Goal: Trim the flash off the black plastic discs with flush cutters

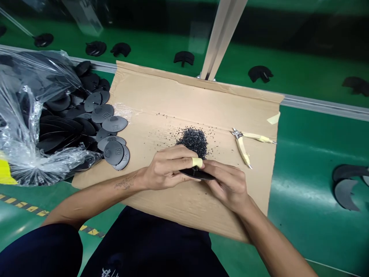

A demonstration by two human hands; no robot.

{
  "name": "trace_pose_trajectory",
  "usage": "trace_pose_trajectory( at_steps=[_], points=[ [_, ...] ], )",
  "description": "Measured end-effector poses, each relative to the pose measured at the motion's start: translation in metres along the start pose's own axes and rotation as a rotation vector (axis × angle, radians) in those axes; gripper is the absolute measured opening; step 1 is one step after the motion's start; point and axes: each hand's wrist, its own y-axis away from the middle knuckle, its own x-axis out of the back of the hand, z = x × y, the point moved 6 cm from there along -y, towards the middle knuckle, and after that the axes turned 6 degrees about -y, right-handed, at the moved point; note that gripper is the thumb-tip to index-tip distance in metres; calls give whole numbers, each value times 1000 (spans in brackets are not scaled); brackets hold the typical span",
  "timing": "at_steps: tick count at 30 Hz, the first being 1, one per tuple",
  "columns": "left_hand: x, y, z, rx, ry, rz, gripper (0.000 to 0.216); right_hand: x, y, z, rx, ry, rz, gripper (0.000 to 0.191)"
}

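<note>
Holding one black disc [198, 176] in both hands, tilted to show mostly its rim, low over the cardboard [161, 88], close to the lap [161, 242]. With the left hand [168, 167], pinching the left part of the disc between fingers and thumb; with the right hand [230, 182], closed around the opposite edge. Wearing yellow tape [197, 162] on one left finger, just above the disc, near a small stub on its face. Not able to see every fingertip under the disc.

Just beyond the hands, a heap of small black bits [196, 140], with more bits scattered around. To judge by this heap, a good amount of work probably done, and the held disc probably in the middle of its own turn. Cannot tell from this angle the finished or unfinished state of its edge.

At the left, many discs [113, 152] lying on the edge of the cardboard and spilling out of a clear bag [37, 169], with others inside. Hard to sort these into done or waiting; if waiting, then much left to do. Further to the right of the bits, nippers [242, 144] lying with handles apart, out of both hands, so perhaps not needed for this step.

Beyond the rail [325, 109], some curved pieces [184, 57] on green; also a few dark pieces [344, 194] at the far right. Not possible to say their part in the work.
</note>
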Motion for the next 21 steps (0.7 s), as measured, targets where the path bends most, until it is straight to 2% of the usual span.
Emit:
trace_pose_trajectory(
  at_steps=[11, 15, 18, 21],
  points=[
    [-2, 0, -1, 18, 19, -28, 26, 0, -3, 2, -13, -68, 43, 30],
    [1, 0, -4, 64, 25, -9, 20, 16, -11, 6, -66, -34, -13, 31],
    [4, 1, -8, 94, -10, 24, 23, 33, -16, 9, -115, 29, 53, 35],
    [4, 3, -9, 97, -57, 27, 24, 32, -16, 6, -102, 23, 103, 31]
  ],
)
